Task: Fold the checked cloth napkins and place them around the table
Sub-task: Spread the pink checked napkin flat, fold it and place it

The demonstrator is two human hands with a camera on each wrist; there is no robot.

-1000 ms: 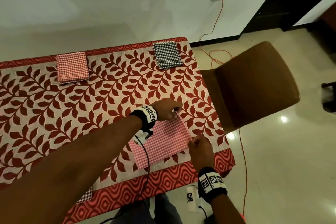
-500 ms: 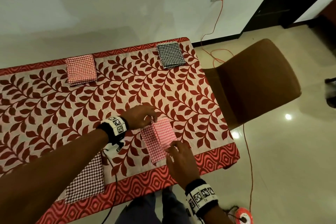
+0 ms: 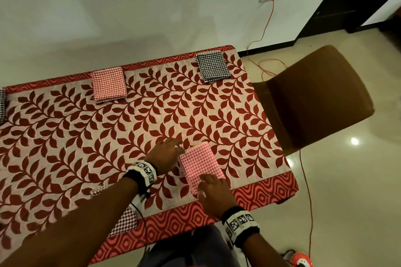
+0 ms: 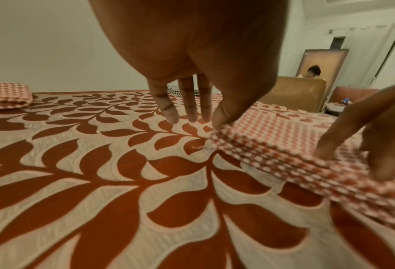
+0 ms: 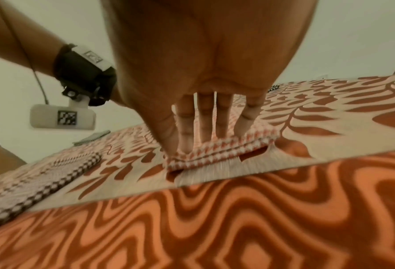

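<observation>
A folded red-checked napkin (image 3: pixel 199 165) lies flat near the table's front right corner, on the leaf-patterned tablecloth (image 3: pixel 86 136). My left hand (image 3: pixel 167 154) rests at its far left corner with fingers straight on the cloth. In the left wrist view the thumb touches the napkin (image 4: pixel 284 142) at that corner. My right hand (image 3: pixel 213 193) presses the napkin's near end with straight fingers (image 5: pixel 204 123); the layered fold (image 5: pixel 215 152) shows under them. Folded napkins at the far edge: a red-checked one (image 3: pixel 109 84) and a black-checked one (image 3: pixel 212 69).
A dark-checked napkin (image 3: pixel 125 223) lies at the front edge, partly under my left forearm. Another checked cloth (image 3: pixel 2 104) shows at the left border. A brown chair (image 3: pixel 314 102) stands against the table's right side. An orange cable (image 3: pixel 306 180) runs across the floor to a reel (image 3: pixel 300 261).
Both hands pinched the wide napkin's right edge, folded it over to the left, and let go. The napkin is narrower and both hands now lie flat on it.
</observation>
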